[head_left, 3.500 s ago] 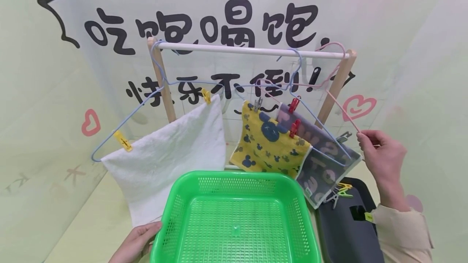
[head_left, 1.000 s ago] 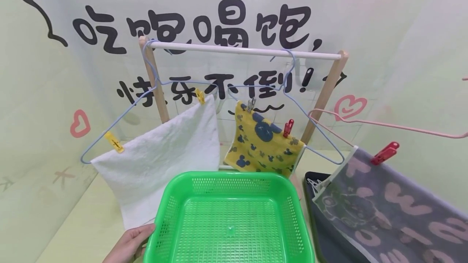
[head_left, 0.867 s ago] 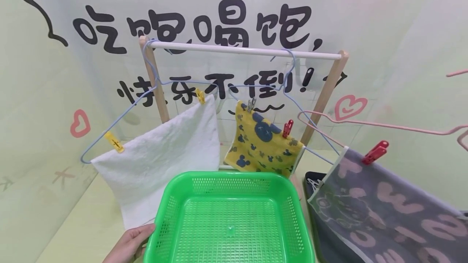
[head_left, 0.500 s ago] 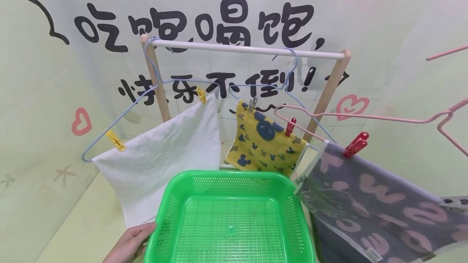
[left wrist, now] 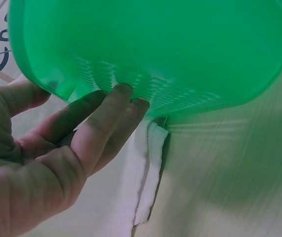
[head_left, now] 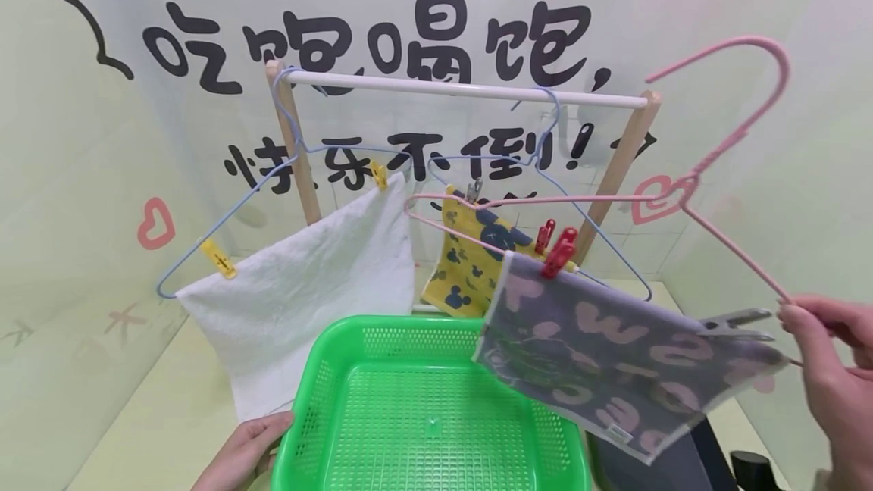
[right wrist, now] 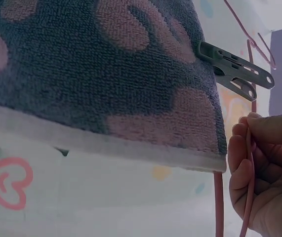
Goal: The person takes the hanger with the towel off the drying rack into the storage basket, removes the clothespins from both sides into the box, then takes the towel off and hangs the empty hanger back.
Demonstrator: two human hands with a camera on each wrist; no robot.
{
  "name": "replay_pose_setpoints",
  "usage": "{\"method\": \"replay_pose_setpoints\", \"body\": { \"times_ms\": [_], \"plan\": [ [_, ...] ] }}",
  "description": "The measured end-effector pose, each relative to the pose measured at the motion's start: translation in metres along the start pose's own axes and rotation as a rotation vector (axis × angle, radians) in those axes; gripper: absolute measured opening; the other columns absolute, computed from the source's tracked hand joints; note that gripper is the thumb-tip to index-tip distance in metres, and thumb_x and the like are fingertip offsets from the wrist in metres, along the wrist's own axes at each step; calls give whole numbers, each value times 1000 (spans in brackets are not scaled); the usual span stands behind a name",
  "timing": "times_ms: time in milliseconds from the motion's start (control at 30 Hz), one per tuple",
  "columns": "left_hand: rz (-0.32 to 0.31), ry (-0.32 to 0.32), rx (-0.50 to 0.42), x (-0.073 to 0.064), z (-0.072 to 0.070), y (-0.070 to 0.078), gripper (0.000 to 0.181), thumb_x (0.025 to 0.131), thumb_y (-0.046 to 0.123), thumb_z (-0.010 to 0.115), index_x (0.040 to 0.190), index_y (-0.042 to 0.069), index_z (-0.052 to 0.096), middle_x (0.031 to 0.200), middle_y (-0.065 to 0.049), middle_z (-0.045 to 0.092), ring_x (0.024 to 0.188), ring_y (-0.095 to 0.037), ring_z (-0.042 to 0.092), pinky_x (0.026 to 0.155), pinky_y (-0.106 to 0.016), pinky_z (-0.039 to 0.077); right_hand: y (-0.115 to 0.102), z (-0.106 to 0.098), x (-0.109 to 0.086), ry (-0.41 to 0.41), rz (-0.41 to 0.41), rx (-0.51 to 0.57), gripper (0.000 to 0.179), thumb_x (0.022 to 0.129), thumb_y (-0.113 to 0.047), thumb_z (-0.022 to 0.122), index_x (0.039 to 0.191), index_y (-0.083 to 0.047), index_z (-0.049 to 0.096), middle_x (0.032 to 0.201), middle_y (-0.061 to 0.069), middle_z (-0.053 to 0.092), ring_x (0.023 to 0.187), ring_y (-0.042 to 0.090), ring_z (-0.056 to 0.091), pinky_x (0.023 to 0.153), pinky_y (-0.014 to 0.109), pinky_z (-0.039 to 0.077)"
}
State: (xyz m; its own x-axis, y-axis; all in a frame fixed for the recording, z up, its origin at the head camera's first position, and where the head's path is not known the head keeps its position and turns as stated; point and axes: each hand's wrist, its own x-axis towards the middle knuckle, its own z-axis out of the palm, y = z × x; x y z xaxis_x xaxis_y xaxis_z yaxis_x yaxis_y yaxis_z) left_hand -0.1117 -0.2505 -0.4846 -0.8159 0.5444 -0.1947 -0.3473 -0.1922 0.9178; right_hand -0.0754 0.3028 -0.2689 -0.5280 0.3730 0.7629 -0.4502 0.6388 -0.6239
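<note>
My right hand pinches the right end of a pink wire hanger, off the bar with its hook free. From the hanger hangs a grey towel with pink letters, clipped by a red clothespin and a grey clothespin. The towel overlaps the right side of a green basket in the head view. My left hand grips the basket's left rim, thumb at the edge and fingers against its perforated wall, as the left wrist view shows. No laundry lies in the basket.
Behind stands a wooden rack with a white bar. Two blue hangers on it carry a white towel and a yellow towel, both clipped. A dark tray lies at the right, partly behind the grey towel.
The pink hanger with the grey towel has come off the bar, swung out right, then moved left to the basket's right side. My left hand keeps its grip on the basket.
</note>
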Motion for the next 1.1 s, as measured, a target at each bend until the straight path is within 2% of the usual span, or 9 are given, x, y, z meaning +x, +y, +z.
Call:
{"method": "replay_pose_setpoints", "body": {
  "times_ms": [67,133,300,500,633,700,900,1000,1100],
  "plan": [
    [-1,1,7,0,0,1,35,105,16,32,111,14,67,108,5,66,98,-11,63,84,-28,55,-7,12,2,-17,-47,130,17,82,13,62,83,0,71,75,-14,65,70,-1,56,72,8,42],
    [-2,7,13,0,0,1,35,105,16,32,110,14,67,108,6,66,97,-10,63,84,-27,55,-13,24,3,-26,-92,163,10,80,14,65,83,6,70,77,-12,66,70,1,57,71,10,45],
    [-6,34,38,0,1,1,35,104,16,34,116,3,64,109,5,66,98,-10,63,84,-28,55,-21,52,5,-32,-202,244,9,73,17,67,79,11,70,77,-8,69,68,2,60,66,11,48],
    [-16,71,76,0,2,1,38,104,17,35,120,-10,57,110,3,66,98,-11,63,84,-29,55,-23,76,0,-113,-235,333,5,73,16,68,77,17,66,76,-2,69,65,4,59,65,10,50],
    [-20,73,65,0,2,1,39,104,17,35,121,-11,56,110,1,66,98,-13,64,83,-31,56,-20,86,-8,-182,-252,288,7,77,10,71,77,15,66,77,-5,67,65,1,57,64,7,48],
    [-21,73,58,0,2,0,38,104,17,36,121,-10,57,110,0,66,97,-13,64,83,-32,56,-16,90,-12,-217,-262,248,4,75,12,70,77,13,66,75,-7,65,65,0,55,62,5,47],
    [-24,86,72,0,2,1,37,104,19,37,119,-7,59,110,3,66,97,-12,64,84,-31,55,-8,101,-25,-297,-283,187,16,69,21,68,77,7,67,73,-6,64,63,-2,52,56,4,44],
    [-36,120,104,0,3,2,40,103,20,39,123,-12,54,113,3,64,98,-10,63,84,-30,55,-4,106,-33,-336,-276,181,20,68,22,68,77,5,67,73,-2,64,62,-3,52,51,4,44],
    [-40,158,151,1,5,2,45,103,21,39,128,-16,44,121,-2,60,99,-8,62,86,-31,54,1,113,-41,-379,-267,175,22,68,23,68,78,3,68,69,4,63,58,-3,51,45,7,42]
  ]
}}
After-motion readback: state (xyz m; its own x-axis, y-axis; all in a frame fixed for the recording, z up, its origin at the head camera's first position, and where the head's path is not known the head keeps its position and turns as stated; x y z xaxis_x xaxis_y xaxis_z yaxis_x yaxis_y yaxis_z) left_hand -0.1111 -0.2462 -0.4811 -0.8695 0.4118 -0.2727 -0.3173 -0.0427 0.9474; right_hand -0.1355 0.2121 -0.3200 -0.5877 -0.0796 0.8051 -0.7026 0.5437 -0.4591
